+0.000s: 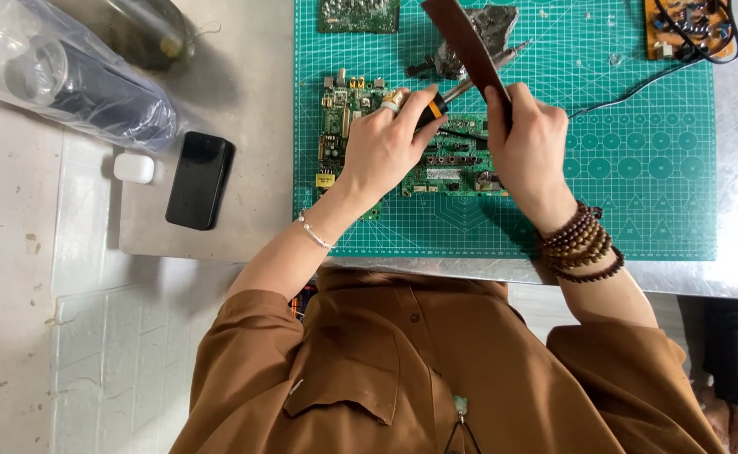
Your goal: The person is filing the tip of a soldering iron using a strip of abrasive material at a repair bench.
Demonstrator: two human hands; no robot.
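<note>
I am observing a clear plastic bag [74, 80] lying at the upper left of the frame, wrapping a dark cylindrical item whose kind I cannot tell. On the table [243, 210], left of centre, a black phone [200, 180] is lying just beside a small white case [134, 167]. A green cutting mat [638, 193] is covering the upper right of the table and carrying a green circuit board [444, 164] at upper centre. My left hand [386, 143] is resting over the board, its grip closing tightly around a tool with an orange and black handle [436, 105]. My right hand [529, 143] is gripping firmly a dark flat strip [465, 42] that is rising toward the top edge. Both hands are working directly above the board.
</note>
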